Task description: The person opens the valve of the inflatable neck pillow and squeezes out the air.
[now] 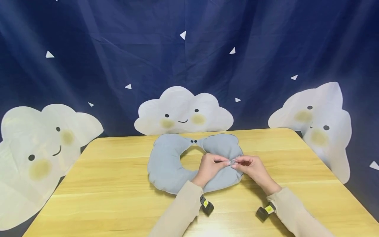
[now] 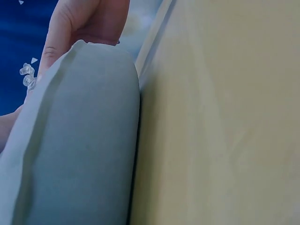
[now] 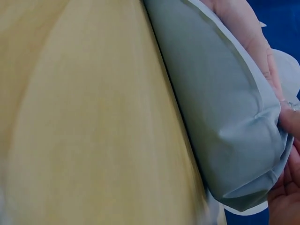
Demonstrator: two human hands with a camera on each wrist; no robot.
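A grey U-shaped inflatable neck pillow (image 1: pixel 168 164) lies on the table, its two ends meeting at the far side by a pair of dark snaps (image 1: pixel 193 141). Over its right arm, my left hand (image 1: pixel 209 168) and right hand (image 1: pixel 251 168) meet at a small clear plastic air valve (image 2: pixel 28 76). Fingertips of both hands pinch at this valve, and the pillow's fabric puckers around it. In the right wrist view, the left hand (image 3: pixel 246 30) shows above and the right hand (image 3: pixel 285 201) below, along the pillow's creased edge. The pillow partly hides the fingers in both wrist views.
The pillow rests on a light wooden table (image 1: pixel 103 184). Behind the table hangs a dark blue curtain (image 1: pixel 148 49) printed with smiling white clouds and small triangles. Black camera straps (image 1: pixel 207 206) are on both wrists, close above the tabletop.
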